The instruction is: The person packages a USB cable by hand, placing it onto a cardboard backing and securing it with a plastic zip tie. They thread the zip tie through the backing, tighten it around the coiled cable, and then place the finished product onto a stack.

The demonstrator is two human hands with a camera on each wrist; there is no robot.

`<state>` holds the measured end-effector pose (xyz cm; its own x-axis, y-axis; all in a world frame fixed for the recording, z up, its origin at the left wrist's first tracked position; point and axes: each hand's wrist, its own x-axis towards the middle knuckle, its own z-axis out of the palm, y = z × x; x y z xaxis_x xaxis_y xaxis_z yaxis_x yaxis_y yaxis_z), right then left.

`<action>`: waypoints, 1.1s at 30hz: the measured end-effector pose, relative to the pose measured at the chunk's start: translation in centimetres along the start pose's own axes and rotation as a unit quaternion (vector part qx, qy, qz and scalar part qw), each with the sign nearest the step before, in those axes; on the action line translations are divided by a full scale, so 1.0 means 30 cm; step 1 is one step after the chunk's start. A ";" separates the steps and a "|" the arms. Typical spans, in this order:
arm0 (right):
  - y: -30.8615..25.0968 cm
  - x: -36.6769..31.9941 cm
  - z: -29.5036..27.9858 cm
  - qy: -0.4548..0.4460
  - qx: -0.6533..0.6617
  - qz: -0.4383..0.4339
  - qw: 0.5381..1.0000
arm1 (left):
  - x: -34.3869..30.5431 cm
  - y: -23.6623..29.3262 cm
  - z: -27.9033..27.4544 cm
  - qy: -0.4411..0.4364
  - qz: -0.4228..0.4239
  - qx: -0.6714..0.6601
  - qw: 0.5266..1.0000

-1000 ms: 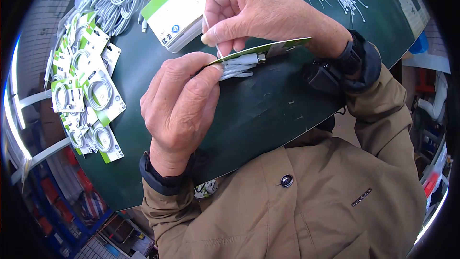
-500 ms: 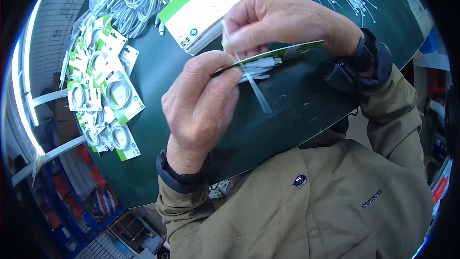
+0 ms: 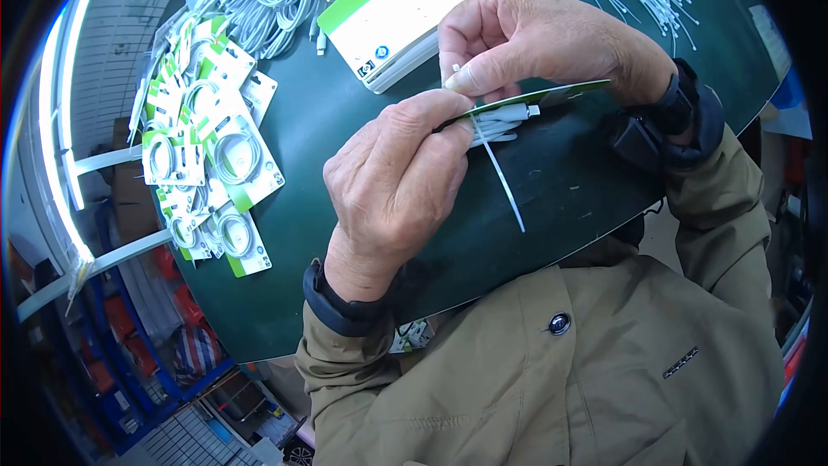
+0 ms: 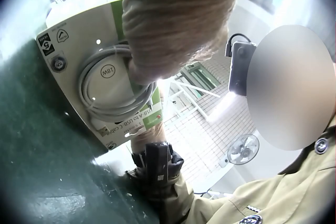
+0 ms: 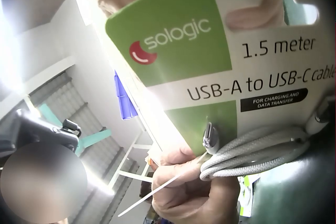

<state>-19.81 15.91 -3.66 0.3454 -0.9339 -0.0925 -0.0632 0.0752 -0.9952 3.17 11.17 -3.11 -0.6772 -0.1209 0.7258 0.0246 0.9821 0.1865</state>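
My left hand (image 3: 392, 177) grips a green and white packaging card (image 5: 168, 40) by its edge, thumb on the near face. A coiled grey braided USB cable (image 5: 257, 155) lies against that face, its USB-C plug (image 5: 211, 137) pointing away from the left fingers. A thin white zip tie (image 3: 500, 177) sticks out past the cable toward the body. Behind the card, my right hand (image 3: 543, 43) pinches the other end of the tie between thumb and finger. In the left wrist view, the card's other face shows a cable loop (image 4: 84, 85).
Carded cables (image 3: 237, 158) lie heaped at the left of the green table (image 3: 345, 328). A stack of blank cards (image 3: 388, 22) sits beyond the hands, beside bundled loose cables (image 3: 280, 9). Loose zip ties (image 3: 642, 0) spread at the far right.
The zip tie, at first only on the right hand's side of the card, now comes out on the near side and reaches further. The right fingers have come closer to the card.
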 end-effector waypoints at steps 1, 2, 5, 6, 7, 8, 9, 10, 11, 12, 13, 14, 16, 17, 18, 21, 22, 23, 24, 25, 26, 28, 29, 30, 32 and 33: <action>0.004 -0.001 0.000 -0.001 0.003 -0.005 1.000 | 0.001 0.001 0.000 0.002 0.001 0.000 1.000; 0.006 0.000 0.001 -0.002 0.005 -0.009 1.000 | 0.001 -0.001 0.002 0.003 0.003 0.000 1.000; -0.034 -0.013 0.037 0.054 0.014 -0.012 0.998 | -0.003 -0.009 0.006 0.011 0.006 -0.001 1.000; -0.036 -0.008 0.033 0.043 0.008 -0.003 0.999 | -0.005 -0.012 0.008 0.014 0.005 -0.005 1.000; -0.037 -0.004 0.025 0.034 0.000 0.007 0.999 | -0.006 -0.009 0.006 0.012 0.003 -0.009 1.000; -0.038 -0.004 0.019 0.025 -0.008 0.018 0.999 | -0.006 -0.006 0.004 0.010 0.000 -0.013 1.000; -0.036 -0.005 0.021 0.019 0.004 0.016 1.000 | 0.000 0.000 -0.007 0.003 -0.005 -0.019 1.000; -0.032 -0.003 0.027 0.014 0.015 0.013 1.000 | 0.004 0.003 -0.016 -0.004 -0.009 -0.025 1.000; -0.026 -0.001 0.029 0.010 0.025 0.010 1.000 | 0.005 0.004 -0.020 -0.007 -0.013 -0.027 1.000; -0.019 0.001 0.030 0.014 0.008 0.005 1.000 | 0.004 0.003 -0.022 -0.009 -0.022 -0.032 0.999; -0.011 0.005 0.030 0.017 -0.010 0.000 1.000 | 0.004 0.003 -0.025 -0.012 -0.029 -0.036 0.999; -0.007 0.007 0.028 0.020 -0.028 -0.006 0.999 | 0.003 0.003 -0.032 -0.015 -0.037 -0.040 0.998; -0.005 0.007 0.015 0.056 -0.054 -0.018 0.997 | 0.006 0.009 -0.052 -0.040 -0.082 -0.054 0.994; -0.007 0.009 0.007 0.072 -0.067 -0.024 0.995 | 0.005 0.010 -0.060 -0.046 -0.106 -0.061 0.992; -0.010 0.009 0.000 0.088 -0.079 -0.030 0.992 | 0.005 0.012 -0.066 -0.052 -0.130 -0.068 0.988; -0.052 -0.020 0.028 0.230 0.021 -0.138 0.963 | -0.002 0.015 -0.066 -0.025 -0.239 -0.123 0.963; -0.083 -0.033 0.047 0.238 -0.044 -0.163 0.956 | -0.007 0.014 -0.063 -0.012 -0.277 -0.142 0.950; -0.113 -0.046 0.066 0.250 -0.108 -0.187 0.944 | -0.006 0.018 -0.067 -0.017 -0.327 -0.167 0.930; -0.109 -0.038 0.064 0.219 -0.159 -0.206 0.940 | -0.009 0.019 -0.068 -0.017 -0.361 -0.196 0.911; -0.105 -0.029 0.063 0.188 -0.208 -0.228 0.932 | -0.011 0.017 -0.066 -0.017 -0.394 -0.226 0.891; -0.102 -0.020 0.061 0.158 -0.253 -0.251 0.921 | -0.014 0.013 -0.063 -0.019 -0.425 -0.256 0.868; -0.106 -0.016 0.056 0.152 -0.317 -0.266 0.897 | -0.018 0.002 -0.059 -0.023 -0.438 -0.272 0.857; -0.127 -0.012 0.086 0.136 -0.367 -0.269 0.880 | -0.016 -0.001 -0.061 -0.030 -0.446 -0.268 0.853; -0.116 -0.004 0.091 0.134 -0.391 -0.268 0.870 | -0.014 -0.004 -0.064 -0.037 -0.454 -0.265 0.850; -0.073 0.008 0.101 0.130 -0.437 -0.267 0.849 | -0.018 -0.013 -0.062 -0.040 -0.466 -0.259 0.845; -0.062 0.013 0.104 0.126 -0.453 -0.261 0.843 | -0.025 -0.020 -0.057 -0.041 -0.466 -0.253 0.847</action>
<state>-16.65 16.51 -1.94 0.3456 -0.8100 0.4737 -0.6924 -0.5609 -0.4539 4.91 10.44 -2.63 -0.6241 -0.7789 0.0620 -0.2512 0.2752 0.9280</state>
